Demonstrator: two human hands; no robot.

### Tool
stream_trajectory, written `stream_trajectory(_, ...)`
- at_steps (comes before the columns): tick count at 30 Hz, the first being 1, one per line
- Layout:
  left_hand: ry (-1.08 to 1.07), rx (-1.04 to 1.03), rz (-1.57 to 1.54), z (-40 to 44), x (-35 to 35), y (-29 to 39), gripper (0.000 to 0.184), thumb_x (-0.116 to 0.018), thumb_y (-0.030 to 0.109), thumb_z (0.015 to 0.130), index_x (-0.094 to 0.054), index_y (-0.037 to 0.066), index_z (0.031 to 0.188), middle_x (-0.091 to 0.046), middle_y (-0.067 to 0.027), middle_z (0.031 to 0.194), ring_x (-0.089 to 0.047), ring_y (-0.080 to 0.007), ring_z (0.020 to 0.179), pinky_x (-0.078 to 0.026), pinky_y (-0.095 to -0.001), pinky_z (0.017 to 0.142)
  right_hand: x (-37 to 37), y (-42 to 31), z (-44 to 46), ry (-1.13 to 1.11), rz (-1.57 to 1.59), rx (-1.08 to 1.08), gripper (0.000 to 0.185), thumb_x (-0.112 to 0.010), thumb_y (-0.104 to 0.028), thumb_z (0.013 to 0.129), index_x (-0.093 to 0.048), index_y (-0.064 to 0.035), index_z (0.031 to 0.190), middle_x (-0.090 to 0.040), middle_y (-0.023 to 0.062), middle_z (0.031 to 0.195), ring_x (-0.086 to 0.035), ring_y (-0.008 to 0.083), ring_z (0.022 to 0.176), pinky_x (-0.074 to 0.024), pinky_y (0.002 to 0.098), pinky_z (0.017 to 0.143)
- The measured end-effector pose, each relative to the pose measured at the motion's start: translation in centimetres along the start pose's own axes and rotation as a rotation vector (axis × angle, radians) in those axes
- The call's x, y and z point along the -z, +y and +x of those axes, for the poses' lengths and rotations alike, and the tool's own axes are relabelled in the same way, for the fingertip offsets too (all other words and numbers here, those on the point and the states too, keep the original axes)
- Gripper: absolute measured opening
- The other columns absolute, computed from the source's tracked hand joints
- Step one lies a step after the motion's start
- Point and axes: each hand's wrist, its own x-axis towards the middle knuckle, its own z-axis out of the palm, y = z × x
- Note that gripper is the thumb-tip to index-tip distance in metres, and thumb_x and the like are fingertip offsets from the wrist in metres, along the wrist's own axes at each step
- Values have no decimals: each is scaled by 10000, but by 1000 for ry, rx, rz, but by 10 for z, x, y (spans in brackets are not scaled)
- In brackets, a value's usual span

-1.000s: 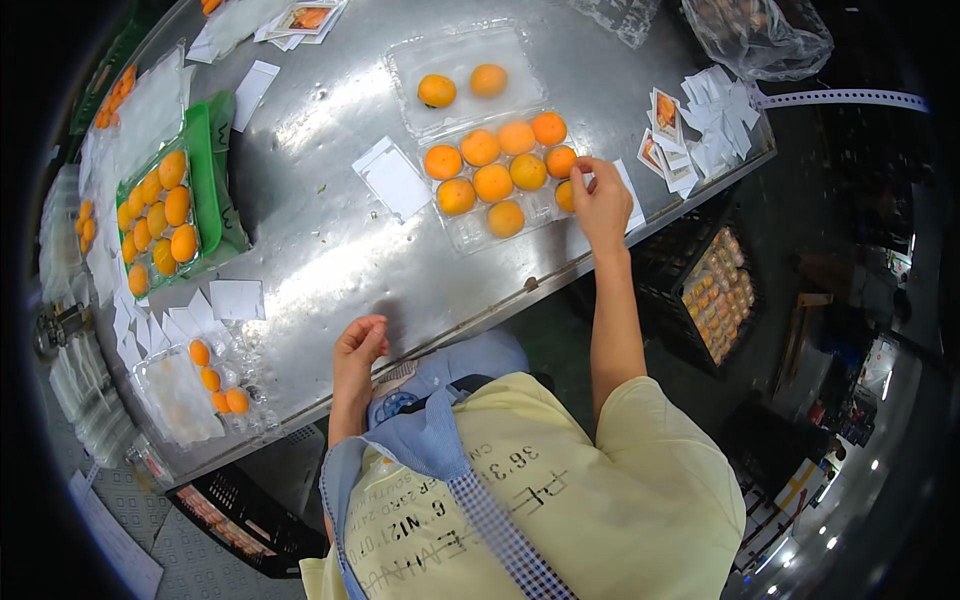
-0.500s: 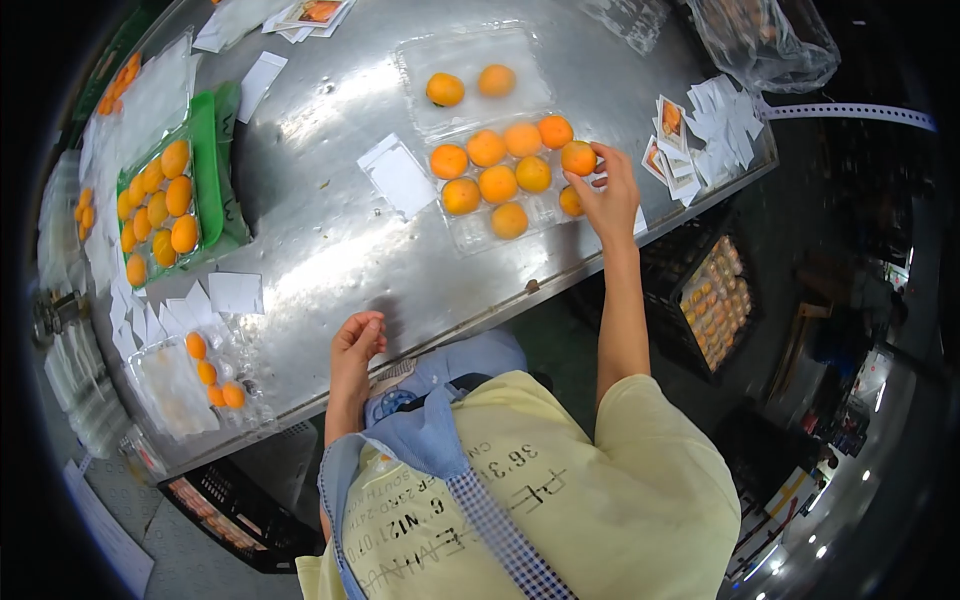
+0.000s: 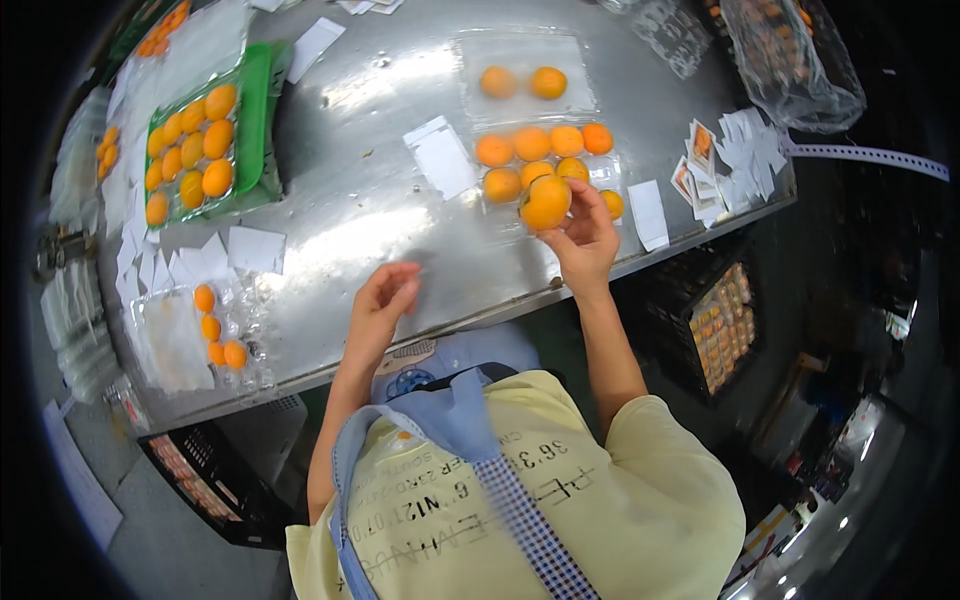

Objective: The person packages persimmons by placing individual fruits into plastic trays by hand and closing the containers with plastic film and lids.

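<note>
My right hand [image 3: 585, 238] grips a round orange fruit [image 3: 546, 202] between thumb and fingers, lifted above a clear plastic clamshell tray [image 3: 500, 215]. A dark bit shows at the fruit's left edge. Several similar fruits [image 3: 494, 150] sit in rows in the tray; the held fruit and my hand hide part of it. Two more fruits, one the orange fruit at the right [image 3: 548, 83], lie on the tray's open lid [image 3: 520, 52]. My left hand [image 3: 385, 298] hovers over the table's near edge, fingers loosely curled, thumb apart, holding nothing.
A green crate [image 3: 262, 120] carries a filled fruit pack at left. Below it lie white cards [image 3: 256, 249] and a clear tray [image 3: 175, 345] with loose fruits. Paper slips [image 3: 440, 158] and picture labels [image 3: 703, 145] lie about. A black crate [image 3: 690, 345] stands below the right table edge.
My right hand has brought the fruit leftward and nearer, from the tray's right side to above its front. My left hand has risen and moved slightly right. The view has shifted.
</note>
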Motion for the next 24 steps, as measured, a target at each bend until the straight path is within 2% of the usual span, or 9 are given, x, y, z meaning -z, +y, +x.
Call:
stream_trajectory(2, -13, -117, 24, 0, -9, 24, 305, -629, 115, 858, -567, 62, 1152, -599, -21, 953, -539, -83, 756, -439, -204, 697, -20, -6, -6, -61, 84, -44, 589, -741, 80, 665, -499, 5, 1197, -490, 113, 1178, -571, 199, 1003, -550, 309, 794)
stream_trajectory(4, -43, -263, 57, -3, -21, 45, 375, -627, 78, 856, -526, 54, 1216, -607, -42, 1001, -544, -95, 741, -456, -222, 718, -32, -11, -8, -170, -77, 102, 564, -749, 61, 668, -516, 1, 1179, -496, 126, 1172, -573, 204, 988, -550, 314, 795)
stream_trajectory(7, -40, -341, -10, -10, -36, 69, 487, -664, 18, 809, -485, 38, 1262, -589, -79, 1105, -584, -124, 868, -481, -246, 794, -51, -21, -10, -303, -329, 309, 521, -765, 27, 664, -548, -7, 1137, -536, 142, 1119, -581, 238, 953, -544, 307, 759)
stream_trajectory(10, -117, -312, -154, -5, -31, 57, 481, -711, -1, 751, -548, 46, 1201, -575, -64, 1137, -586, -122, 944, -489, -248, 797, -61, -30, -5, -418, -490, 526, 514, -761, 26, 659, -553, -9, 1127, -562, 149, 1087, -584, 265, 943, -526, 309, 730)
stream_trajectory(13, -94, -368, -194, -6, -26, 49, 471, -702, -24, 753, -550, 31, 1196, -550, -83, 1190, -583, -145, 1018, -491, -253, 822, -68, -25, -12, -377, -290, 343, 503, -753, 26, 659, -559, -13, 1121, -561, 149, 1102, -584, 253, 939, -518, 323, 742)
stream_trajectory(16, -53, -511, -115, -6, -22, 42, 494, -678, -67, 755, -516, -4, 1217, -517, -149, 1245, -552, -201, 1105, -487, -309, 915, -68, -26, -13, -368, -164, 190, 474, -746, 7, 671, -564, -8, 1108, -554, 150, 1117, -582, 241, 933, -516, 310, 734)
stream_trajectory(19, -9, -574, -25, -7, -23, 40, 483, -685, -71, 743, -536, 8, 1196, -505, -132, 1248, -544, -196, 1109, -498, -299, 893, -68, -31, -4, -485, -204, 233, 425, -740, -37, 701, -573, -5, 1090, -543, 140, 1110, -579, 217, 913, -517, 266, 707)
stream_trajectory(22, 30, -576, 95, -7, -25, 38, 495, -677, -76, 724, -562, 54, 1188, -525, -77, 1211, -551, -152, 1068, -495, -241, 798, -78, -35, -4, -481, -330, 226, 339, -715, -69, 747, -584, -2, 1053, -535, 121, 1067, -573, 189, 889, -512, 239, 687)
stream_trajectory(24, 15, -526, 125, -11, -26, 42, 514, -670, -80, 721, -558, 66, 1200, -530, -67, 1193, -551, -147, 1044, -496, -237, 781, -81, -28, -10, -408, -187, 28, 295, -703, -87, 768, -586, -1, 1025, -529, 103, 1017, -566, 171, 877, -508, 240, 667)
